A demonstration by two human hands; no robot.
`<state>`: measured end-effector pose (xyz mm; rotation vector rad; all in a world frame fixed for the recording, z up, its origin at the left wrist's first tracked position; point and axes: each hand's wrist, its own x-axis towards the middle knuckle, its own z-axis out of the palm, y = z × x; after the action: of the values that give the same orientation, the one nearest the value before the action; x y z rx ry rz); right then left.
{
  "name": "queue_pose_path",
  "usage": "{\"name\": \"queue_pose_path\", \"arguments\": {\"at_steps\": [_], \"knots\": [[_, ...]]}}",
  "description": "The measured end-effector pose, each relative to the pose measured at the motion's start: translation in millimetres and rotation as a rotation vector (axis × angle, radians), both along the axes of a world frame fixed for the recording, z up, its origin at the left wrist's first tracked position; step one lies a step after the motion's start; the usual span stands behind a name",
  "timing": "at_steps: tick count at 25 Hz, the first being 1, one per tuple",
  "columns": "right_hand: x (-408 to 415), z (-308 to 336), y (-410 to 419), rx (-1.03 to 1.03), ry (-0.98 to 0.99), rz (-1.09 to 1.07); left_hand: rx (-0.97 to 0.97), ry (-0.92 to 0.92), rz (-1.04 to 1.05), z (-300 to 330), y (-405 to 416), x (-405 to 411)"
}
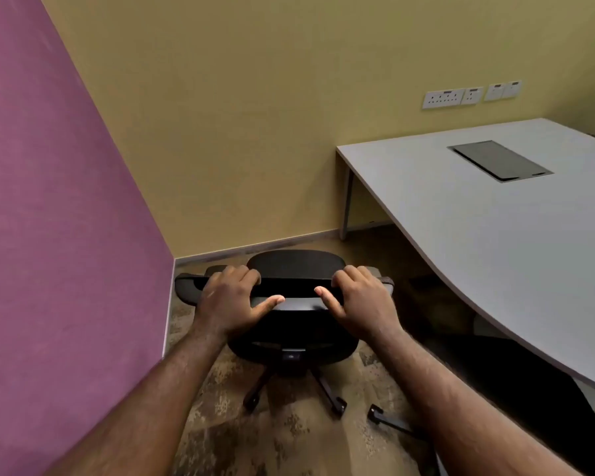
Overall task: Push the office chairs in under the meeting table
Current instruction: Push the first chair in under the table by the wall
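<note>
Both hands were clamped on the top edge of the black office chair's (294, 341) backrest, left hand (232, 302) and right hand (359, 302) with fingers curled over and thumbs pointing inward. The chair sat out on the carpet, well left of the grey meeting table (478, 235), not under it. Another chair's (516, 383) base poked out beneath the table's near edge.

Purple wall panel (55, 214) — white sockets (471, 95) on yellow wall (237, 115).

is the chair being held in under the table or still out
Out. The black chair, gripped at its backrest top by the left hand and right hand, stands on open carpet left of the table, facing the wall.
</note>
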<state>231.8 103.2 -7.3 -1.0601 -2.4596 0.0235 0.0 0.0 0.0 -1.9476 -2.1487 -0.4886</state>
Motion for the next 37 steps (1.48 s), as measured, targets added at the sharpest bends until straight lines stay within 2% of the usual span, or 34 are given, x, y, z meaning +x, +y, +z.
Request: {"name": "queue_pose_path", "arguments": {"at_steps": [4,7,10,19,37], "knots": [[3.7,-13.6,-0.6,-0.085,-0.181,0.012,-0.132,0.058,0.020,-9.5,-6.6,-15.2],[5.0,-12.2,9.5,-0.068,-0.293,0.025,-0.182,0.077,0.015,-12.2,-6.4,-20.6],[3.7,-9.1,19.8,-0.128,-0.379,-0.004,-0.246,0.045,0.035,-14.0,2.3,-24.8],[-0.8,-9.3,35.5,-0.117,-0.401,-0.068,-0.281,0.084,0.067,-19.7,30.6,-37.7],[-38.0,-10.7,88.0,-0.191,-0.365,-0.317,-0.247,0.118,-0.139,-20.6,146.6,-89.5]]}}
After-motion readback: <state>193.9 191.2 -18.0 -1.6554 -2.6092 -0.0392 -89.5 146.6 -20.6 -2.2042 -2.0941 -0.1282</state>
